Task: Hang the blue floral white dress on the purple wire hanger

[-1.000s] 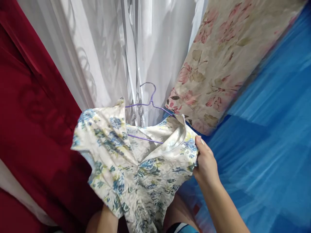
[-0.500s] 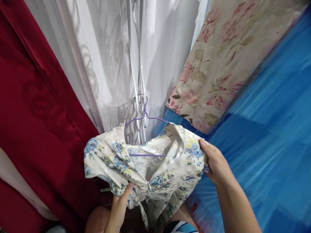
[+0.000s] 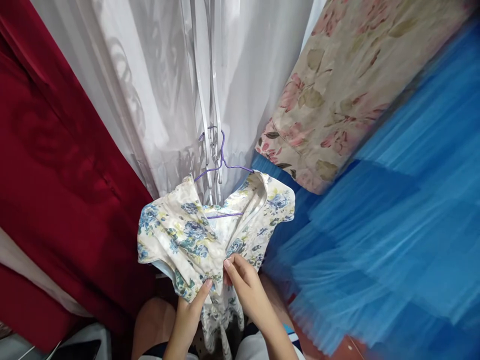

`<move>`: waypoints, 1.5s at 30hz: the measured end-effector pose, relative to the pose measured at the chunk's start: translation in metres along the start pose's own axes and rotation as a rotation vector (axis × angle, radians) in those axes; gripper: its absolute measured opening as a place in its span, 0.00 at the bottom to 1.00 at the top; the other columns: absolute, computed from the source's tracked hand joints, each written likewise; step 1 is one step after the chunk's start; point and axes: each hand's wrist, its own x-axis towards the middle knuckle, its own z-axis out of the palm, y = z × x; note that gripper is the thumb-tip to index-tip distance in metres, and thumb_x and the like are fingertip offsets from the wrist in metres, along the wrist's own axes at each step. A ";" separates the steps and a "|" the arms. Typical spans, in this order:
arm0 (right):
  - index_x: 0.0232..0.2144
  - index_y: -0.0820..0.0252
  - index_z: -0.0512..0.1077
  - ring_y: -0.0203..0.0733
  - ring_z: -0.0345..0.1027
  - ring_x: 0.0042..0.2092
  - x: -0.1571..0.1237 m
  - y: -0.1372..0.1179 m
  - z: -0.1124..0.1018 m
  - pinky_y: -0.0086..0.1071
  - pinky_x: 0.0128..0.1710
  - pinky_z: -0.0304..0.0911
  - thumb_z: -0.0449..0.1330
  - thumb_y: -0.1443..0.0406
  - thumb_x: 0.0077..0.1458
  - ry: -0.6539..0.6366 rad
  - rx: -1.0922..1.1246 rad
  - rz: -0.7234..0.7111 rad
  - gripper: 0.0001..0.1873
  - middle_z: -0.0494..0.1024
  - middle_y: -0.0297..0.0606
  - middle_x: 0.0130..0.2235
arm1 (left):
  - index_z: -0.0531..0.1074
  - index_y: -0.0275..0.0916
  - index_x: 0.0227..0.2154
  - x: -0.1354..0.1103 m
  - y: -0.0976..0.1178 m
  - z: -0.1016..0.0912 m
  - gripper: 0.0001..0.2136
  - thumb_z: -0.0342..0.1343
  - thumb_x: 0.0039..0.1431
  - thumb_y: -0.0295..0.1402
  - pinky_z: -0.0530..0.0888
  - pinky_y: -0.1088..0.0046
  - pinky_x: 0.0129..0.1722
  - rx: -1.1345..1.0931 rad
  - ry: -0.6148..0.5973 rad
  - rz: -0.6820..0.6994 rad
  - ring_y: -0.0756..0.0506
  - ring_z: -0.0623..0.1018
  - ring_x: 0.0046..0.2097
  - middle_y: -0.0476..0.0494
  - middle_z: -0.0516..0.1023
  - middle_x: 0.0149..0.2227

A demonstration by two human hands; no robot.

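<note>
A white dress [image 3: 187,220] with blue and yellow flowers hangs in front of me on a purple wire hanger [image 3: 222,162]. My left hand [image 3: 191,307] grips its lower left front, thumb on top and the other fingers hidden beneath the cloth. At the bottom of the V neckline, my right hand [image 3: 242,282] pinches the cloth or zipper there between thumb and fingers; its fingers cover the exact spot. Behind the neckline, the hanger's lower bar shows across the opening.
Red cloth [image 3: 75,175] hangs on the left and white cloth [image 3: 157,90] behind. White straps [image 3: 197,65] run down to the hanger's hook. To the right hang a pink-flowered garment [image 3: 318,115] and a layered blue tulle skirt [image 3: 393,240]. My bare knee [image 3: 152,322] is below.
My right hand has left the dress's right shoulder and moved left and down to the neckline's bottom. The right sleeve now hangs free. My left hand keeps its grip.
</note>
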 end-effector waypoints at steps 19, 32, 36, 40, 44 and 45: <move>0.25 0.61 0.71 0.31 0.52 0.17 0.008 0.002 -0.007 0.27 0.20 0.45 0.59 0.60 0.56 -0.007 0.203 0.169 0.12 0.69 0.30 0.16 | 0.68 0.41 0.47 0.007 0.012 0.021 0.20 0.65 0.52 0.34 0.69 0.60 0.54 0.394 0.341 0.725 0.39 0.72 0.52 0.38 0.71 0.49; 0.20 0.63 0.72 0.28 0.45 0.16 0.061 -0.076 -0.031 0.27 0.17 0.40 0.63 0.60 0.52 0.117 0.276 0.013 0.14 0.64 0.28 0.13 | 0.66 0.40 0.30 0.008 0.040 0.051 0.04 0.50 0.60 0.26 0.68 0.70 0.37 0.910 -0.341 0.643 0.44 0.75 0.35 0.44 0.74 0.30; 0.20 0.64 0.74 0.28 0.45 0.17 0.097 -0.110 -0.032 0.28 0.17 0.38 0.64 0.59 0.49 0.130 0.286 -0.085 0.14 0.66 0.30 0.14 | 0.68 0.39 0.31 0.007 0.058 0.056 0.06 0.48 0.57 0.24 0.68 0.66 0.37 1.187 -0.424 0.653 0.40 0.76 0.37 0.40 0.76 0.33; 0.18 0.64 0.72 0.27 0.44 0.17 0.111 -0.120 -0.029 0.28 0.17 0.38 0.64 0.60 0.48 0.165 0.309 -0.131 0.14 0.66 0.29 0.15 | 0.71 0.36 0.35 0.003 0.060 0.064 0.10 0.48 0.53 0.21 0.70 0.60 0.40 1.348 -0.512 0.631 0.36 0.77 0.40 0.35 0.77 0.37; 0.23 0.63 0.73 0.28 0.47 0.17 0.108 -0.123 -0.029 0.27 0.17 0.39 0.62 0.61 0.49 0.190 0.316 -0.181 0.10 0.65 0.28 0.15 | 0.74 0.35 0.36 0.003 0.057 0.066 0.11 0.51 0.52 0.21 0.72 0.61 0.40 1.320 -0.616 0.617 0.36 0.78 0.39 0.35 0.78 0.36; 0.25 0.63 0.73 0.29 0.48 0.17 0.105 -0.124 -0.030 0.27 0.18 0.40 0.62 0.61 0.50 0.189 0.309 -0.187 0.09 0.65 0.27 0.14 | 0.74 0.37 0.35 0.007 0.062 0.065 0.09 0.51 0.54 0.22 0.72 0.64 0.39 1.243 -0.627 0.635 0.38 0.78 0.38 0.37 0.78 0.36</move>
